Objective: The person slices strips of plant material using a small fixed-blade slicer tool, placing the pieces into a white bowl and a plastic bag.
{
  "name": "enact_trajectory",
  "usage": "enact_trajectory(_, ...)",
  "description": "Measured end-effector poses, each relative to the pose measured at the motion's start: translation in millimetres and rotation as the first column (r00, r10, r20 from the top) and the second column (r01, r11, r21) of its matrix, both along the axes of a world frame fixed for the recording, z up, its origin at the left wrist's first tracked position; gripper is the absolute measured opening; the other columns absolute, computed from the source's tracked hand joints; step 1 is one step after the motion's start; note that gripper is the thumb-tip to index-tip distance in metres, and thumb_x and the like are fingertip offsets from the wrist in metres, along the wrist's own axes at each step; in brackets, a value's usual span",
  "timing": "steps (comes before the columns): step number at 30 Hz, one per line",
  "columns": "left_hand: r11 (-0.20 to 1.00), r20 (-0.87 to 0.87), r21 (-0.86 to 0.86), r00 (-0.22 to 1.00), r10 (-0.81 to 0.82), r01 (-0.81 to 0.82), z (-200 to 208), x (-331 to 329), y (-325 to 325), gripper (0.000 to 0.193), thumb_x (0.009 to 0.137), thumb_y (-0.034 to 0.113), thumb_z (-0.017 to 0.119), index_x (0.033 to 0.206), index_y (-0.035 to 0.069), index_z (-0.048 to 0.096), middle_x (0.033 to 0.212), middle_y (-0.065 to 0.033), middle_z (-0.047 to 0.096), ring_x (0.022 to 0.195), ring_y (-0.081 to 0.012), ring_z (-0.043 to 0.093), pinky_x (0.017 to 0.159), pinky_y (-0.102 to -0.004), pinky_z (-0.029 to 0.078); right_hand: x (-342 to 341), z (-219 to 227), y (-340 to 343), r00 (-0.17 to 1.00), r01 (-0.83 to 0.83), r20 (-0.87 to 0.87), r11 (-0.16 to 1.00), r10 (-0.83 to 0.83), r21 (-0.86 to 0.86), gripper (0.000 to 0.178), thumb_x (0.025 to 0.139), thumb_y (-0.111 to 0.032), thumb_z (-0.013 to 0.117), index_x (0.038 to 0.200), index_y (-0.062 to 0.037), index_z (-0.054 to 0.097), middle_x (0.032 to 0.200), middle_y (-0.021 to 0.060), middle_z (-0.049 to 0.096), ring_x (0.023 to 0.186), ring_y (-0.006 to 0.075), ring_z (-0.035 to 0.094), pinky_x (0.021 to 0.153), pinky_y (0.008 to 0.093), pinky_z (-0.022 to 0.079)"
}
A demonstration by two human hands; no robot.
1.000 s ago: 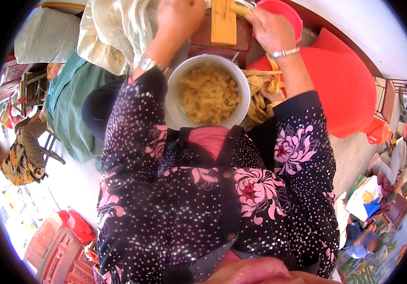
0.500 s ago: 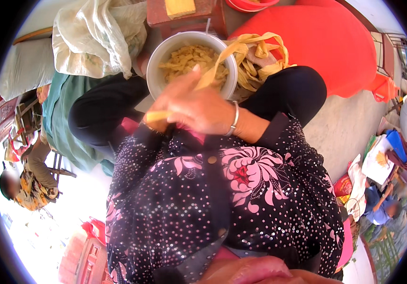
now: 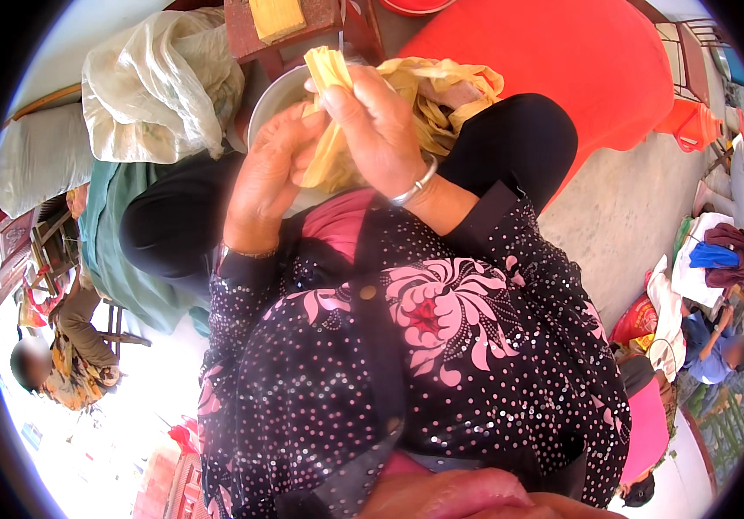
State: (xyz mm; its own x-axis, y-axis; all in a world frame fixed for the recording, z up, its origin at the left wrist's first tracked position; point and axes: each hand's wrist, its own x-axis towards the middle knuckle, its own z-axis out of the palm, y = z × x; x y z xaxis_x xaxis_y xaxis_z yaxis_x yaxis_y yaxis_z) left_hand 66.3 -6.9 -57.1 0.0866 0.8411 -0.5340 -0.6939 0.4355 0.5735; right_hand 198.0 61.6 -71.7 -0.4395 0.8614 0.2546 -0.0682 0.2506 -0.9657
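Observation:
A folded, pleated yellow strip [image 3: 330, 69] stands upright between my two hands in front of my chest. My right hand [image 3: 382, 130], with a silver bangle at its wrist, pinches the strip near its upper end between thumb and fingers. Against its left side, my left hand [image 3: 273, 169] has its fingers bent and pressed to the strip; their tips are partly hidden. Behind and below the hands is a white bucket [image 3: 270, 97], mostly covered by them. Long loose yellow strips [image 3: 437, 117] lie in a heap to the bucket's right, beside my right knee.
Beyond the bucket stands a red-brown wooden stool [image 3: 290, 45] with a yellow block [image 3: 277, 17] on it. A translucent sack [image 3: 160, 95] sits at far left, a large red covering [image 3: 554, 69] at far right. Other people [image 3: 714, 350] sit at both sides.
My hands have drawn the yellow strip up and folded it into a short bundle. Both hands have risen and now hide most of the bucket. The view has shifted slightly.

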Motion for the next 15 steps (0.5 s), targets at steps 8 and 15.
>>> enact_trajectory(8, 0.933, -0.966, 0.236, 0.168, 0.195, 0.273, 20.0, -1.0, -3.8, 0.007, 0.081, 0.008, 0.065, 0.081, 0.002, 0.06, 0.085, -0.0068, 0.062, 0.07, -0.0166, 0.058, 0.06, -0.0245, 0.045, -4.3, -2.6, 4.3, 0.965, -0.07, 0.241, 0.989, 0.101, -0.134, 0.031, 0.093, -0.028, 0.049, 0.077, -0.0015, 0.055, 0.061, 0.0177, 0.051, 0.062, 0.0373, 0.055, 0.054, 0.0408, 0.041)
enact_trajectory(15, 0.896, -0.965, 0.262, 0.129, 0.23, 0.358, 19.5, 4.5, -5.4, 0.01, 0.081, 0.006, 0.065, 0.087, -0.001, 0.059, 0.09, -0.0096, 0.062, 0.078, -0.02, 0.059, 0.073, -0.0273, 0.047, 9.3, -14.6, 7.6, 0.911, -0.322, 0.121, 0.864, 0.394, -0.388, 0.045, 0.093, -0.04, 0.046, 0.084, -0.0004, 0.063, 0.071, 0.0183, 0.058, 0.061, 0.0281, 0.055, 0.062, 0.0366, 0.043)
